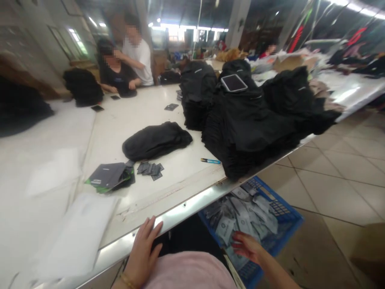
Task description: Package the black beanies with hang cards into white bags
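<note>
Below the near edge of a long white-topped bench [141, 120], a blue plastic crate with lattice walls [279, 204] sits tilted in view, though what it rests on is hidden. It holds a loose heap of flat grey-and-white printed tags [243, 220], overlapping at all angles and filling most of the crate. The right hand [246, 247] reaches out over this heap, its fingers slightly spread and close to the tags; the grip looks loose, but I cannot tell whether it is pinching one. The left hand [143, 251], with a gold bracelet [128, 281] at the wrist, lies against the bench's bright metal edge [168, 218], its grip open and fingers spread around nothing. Pink fabric [189, 273] fills the space between the hands. On the bench, a small group of dark loose labels [149, 169] lies just beside a stack of grey cards edged in green [108, 176], near a bundled black garment [156, 140]. A blue-and-yellow marker pen [210, 161] lies at the foot of a tall pile of folded black garments [246, 124], and a dark tablet in a white frame [234, 83] rests on top. At the far end, a seated person in a dark top [116, 74] and a standing person in a white T-shirt [138, 56] are close together.
</note>
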The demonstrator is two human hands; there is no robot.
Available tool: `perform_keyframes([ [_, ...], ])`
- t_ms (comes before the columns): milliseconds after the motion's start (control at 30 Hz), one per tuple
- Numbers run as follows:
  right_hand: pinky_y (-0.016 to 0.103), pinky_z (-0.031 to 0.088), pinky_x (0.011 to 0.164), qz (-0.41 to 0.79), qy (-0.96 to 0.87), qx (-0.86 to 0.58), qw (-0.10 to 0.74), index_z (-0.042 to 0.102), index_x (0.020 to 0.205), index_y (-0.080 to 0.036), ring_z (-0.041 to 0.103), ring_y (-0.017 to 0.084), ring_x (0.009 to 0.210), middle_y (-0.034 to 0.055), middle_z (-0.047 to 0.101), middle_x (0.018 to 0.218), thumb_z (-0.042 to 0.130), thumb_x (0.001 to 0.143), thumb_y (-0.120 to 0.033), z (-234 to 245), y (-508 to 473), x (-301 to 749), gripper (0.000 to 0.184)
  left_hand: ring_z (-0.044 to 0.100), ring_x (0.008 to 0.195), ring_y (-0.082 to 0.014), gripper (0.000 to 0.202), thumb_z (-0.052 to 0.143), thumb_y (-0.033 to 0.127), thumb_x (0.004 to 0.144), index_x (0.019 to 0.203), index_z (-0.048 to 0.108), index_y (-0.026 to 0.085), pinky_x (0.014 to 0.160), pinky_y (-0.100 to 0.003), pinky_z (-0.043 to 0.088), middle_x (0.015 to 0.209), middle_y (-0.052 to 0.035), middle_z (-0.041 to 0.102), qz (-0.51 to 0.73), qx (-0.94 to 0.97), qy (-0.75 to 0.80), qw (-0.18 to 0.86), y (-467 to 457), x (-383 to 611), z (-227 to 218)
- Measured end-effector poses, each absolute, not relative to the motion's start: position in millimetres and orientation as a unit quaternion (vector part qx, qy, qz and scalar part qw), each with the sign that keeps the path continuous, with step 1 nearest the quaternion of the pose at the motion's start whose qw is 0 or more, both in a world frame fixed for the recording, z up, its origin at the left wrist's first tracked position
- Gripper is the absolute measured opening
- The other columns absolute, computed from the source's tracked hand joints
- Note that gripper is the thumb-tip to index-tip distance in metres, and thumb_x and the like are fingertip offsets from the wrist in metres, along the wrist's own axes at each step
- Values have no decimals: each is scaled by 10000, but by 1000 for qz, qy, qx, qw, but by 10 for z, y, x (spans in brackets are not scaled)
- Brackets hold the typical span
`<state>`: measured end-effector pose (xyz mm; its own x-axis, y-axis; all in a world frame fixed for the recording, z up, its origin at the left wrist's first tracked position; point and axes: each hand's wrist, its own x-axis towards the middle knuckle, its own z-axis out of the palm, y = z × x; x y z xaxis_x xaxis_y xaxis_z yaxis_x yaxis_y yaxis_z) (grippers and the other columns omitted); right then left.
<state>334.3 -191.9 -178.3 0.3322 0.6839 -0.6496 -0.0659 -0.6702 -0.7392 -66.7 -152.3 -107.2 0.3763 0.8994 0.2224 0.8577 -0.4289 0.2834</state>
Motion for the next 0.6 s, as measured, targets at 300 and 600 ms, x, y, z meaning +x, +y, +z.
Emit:
perform_keyframes([
  [300,242,439,524,686,-401,-545,267,639,872,-176,585,134,560,26,647,654,595,699,-477,-636,-724,2818,350,491,1135,-197,298,436,238,835,1101,558,181,989,-374,397,1187,-68,569,260,749,607,48,74,-1135,-284],
  [600,371,490,707,293,-609,-600,429,649,920,-168,609,227,809,91,668,871,472,725,-339,-510,1842,1820,315,577,936,-217,319,414,63,756,1013,580,150,816,-342,449,978,-99,620,51,727,682,59,1577,-1112,-264],
])
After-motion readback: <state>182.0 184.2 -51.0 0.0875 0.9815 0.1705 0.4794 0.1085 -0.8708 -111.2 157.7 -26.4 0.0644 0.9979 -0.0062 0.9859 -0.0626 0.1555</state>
